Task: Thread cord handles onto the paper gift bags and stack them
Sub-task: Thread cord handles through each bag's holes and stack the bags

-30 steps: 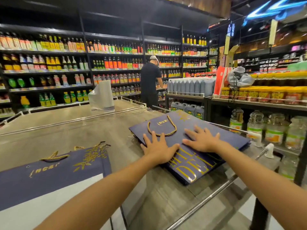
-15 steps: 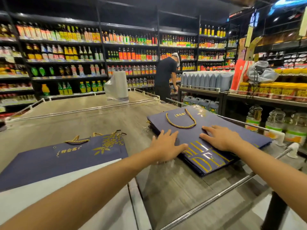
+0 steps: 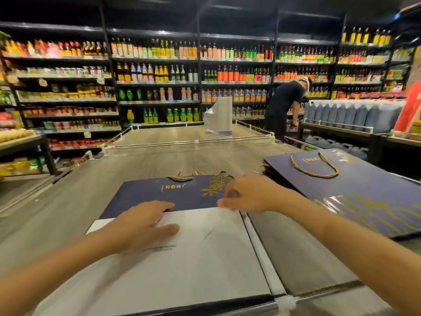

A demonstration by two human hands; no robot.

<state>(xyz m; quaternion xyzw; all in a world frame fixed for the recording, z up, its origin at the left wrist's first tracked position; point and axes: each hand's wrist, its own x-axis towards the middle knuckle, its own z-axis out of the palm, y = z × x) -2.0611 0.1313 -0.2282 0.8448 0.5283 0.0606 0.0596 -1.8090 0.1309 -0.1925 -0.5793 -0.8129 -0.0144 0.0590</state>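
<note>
Reaches both bare forearms out over the flat navy gift bag [image 3: 170,195] on the wooden table [image 3: 159,163]. Rests the left hand [image 3: 145,224] palm down on that bag's white panel [image 3: 205,247], fingers straight and relaxed. Sets the right hand [image 3: 248,192] at the panel's far edge, fingers bent but blurred; cannot tell whether pinching. Just right of that bag, a stack of finished bags [image 3: 369,192], gold cord handle [image 3: 314,174] on top.
</note>
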